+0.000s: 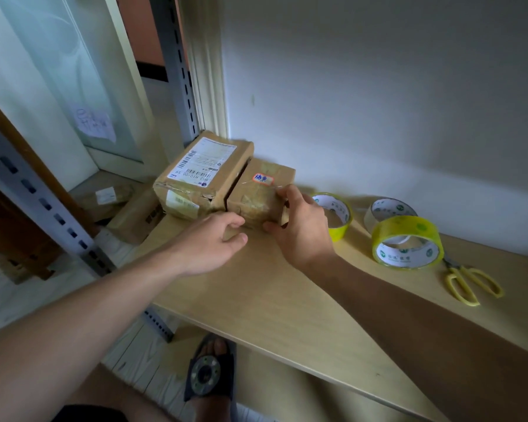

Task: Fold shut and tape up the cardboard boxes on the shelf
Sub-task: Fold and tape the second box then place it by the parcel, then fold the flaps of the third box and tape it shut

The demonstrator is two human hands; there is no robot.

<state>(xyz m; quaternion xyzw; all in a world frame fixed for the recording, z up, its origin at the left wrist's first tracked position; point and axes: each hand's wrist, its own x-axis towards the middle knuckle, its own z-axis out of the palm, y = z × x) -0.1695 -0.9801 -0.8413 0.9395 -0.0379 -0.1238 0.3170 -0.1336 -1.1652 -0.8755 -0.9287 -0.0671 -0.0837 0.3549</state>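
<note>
Cardboard boxes on the shelf (pixel 281 300), both hands on the small one.
Head cam: right hand (pixel 302 226) grips the small box (pixel 258 193) by its corner, left hand (pixel 214 242) curls at its front edge; bigger labelled box (pixel 201 175) touches it on the left.

A single wide-angle view comes from a camera worn on the person's head, looking forward and steeply down along both bare forearms onto the pale wooden shelf board (pixel 256 300). It sits close: the forearms fill the lower corners and the hands reach only to mid-frame. The white back wall (pixel 378 86) fills the upper right, and a grey slotted metal upright (pixel 177 65) leans inward at the top, bent by the lens. The bottom edge takes in the floor and a sandalled foot (pixel 211 379).
</note>
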